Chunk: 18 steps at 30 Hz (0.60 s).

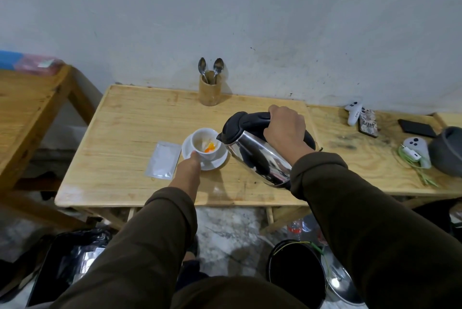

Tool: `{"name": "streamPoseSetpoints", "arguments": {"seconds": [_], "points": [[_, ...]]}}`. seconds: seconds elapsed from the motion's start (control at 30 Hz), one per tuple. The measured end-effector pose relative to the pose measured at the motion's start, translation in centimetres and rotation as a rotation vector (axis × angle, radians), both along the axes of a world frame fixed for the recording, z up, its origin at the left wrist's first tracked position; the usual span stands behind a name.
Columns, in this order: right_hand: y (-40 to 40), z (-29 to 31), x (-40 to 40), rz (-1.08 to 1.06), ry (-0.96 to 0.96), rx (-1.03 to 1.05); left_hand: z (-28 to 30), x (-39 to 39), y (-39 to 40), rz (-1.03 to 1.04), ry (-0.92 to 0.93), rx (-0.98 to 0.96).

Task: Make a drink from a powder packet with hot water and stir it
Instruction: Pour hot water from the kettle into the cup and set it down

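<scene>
The left hand (191, 164) is pinching the near rim of the cup (205, 143) on its saucer (215, 162), with the packet (163, 163) lying just left of it. The right hand (287, 131), closed around the handle, is tilting the kettle (255, 151), its long axis slanting down-left from the hand, spout at the cup's right rim. Beyond, on the wooden table (130, 118), spoons (210, 68) are standing in a holder (210, 91) against the grey wall (225, 8).

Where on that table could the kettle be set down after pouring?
Bare wood lies between the spoon holder and the cup, and along the table's near edge. The far-right side, by the phones and controller, is crowded.
</scene>
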State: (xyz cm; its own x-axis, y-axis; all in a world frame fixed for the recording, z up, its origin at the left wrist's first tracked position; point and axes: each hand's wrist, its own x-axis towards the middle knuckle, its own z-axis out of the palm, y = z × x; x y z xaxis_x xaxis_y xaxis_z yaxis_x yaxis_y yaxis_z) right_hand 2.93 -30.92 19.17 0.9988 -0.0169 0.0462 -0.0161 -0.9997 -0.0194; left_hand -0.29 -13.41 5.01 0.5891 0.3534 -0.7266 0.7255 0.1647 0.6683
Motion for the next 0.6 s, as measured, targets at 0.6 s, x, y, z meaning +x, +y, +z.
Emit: {"name": "streamPoseSetpoints", "arguments": {"seconds": [0.6], "points": [[-0.06,0.55,0.26,0.008,0.024,-0.026,0.05,0.14,0.02,0.036,0.024,-0.065]]}}
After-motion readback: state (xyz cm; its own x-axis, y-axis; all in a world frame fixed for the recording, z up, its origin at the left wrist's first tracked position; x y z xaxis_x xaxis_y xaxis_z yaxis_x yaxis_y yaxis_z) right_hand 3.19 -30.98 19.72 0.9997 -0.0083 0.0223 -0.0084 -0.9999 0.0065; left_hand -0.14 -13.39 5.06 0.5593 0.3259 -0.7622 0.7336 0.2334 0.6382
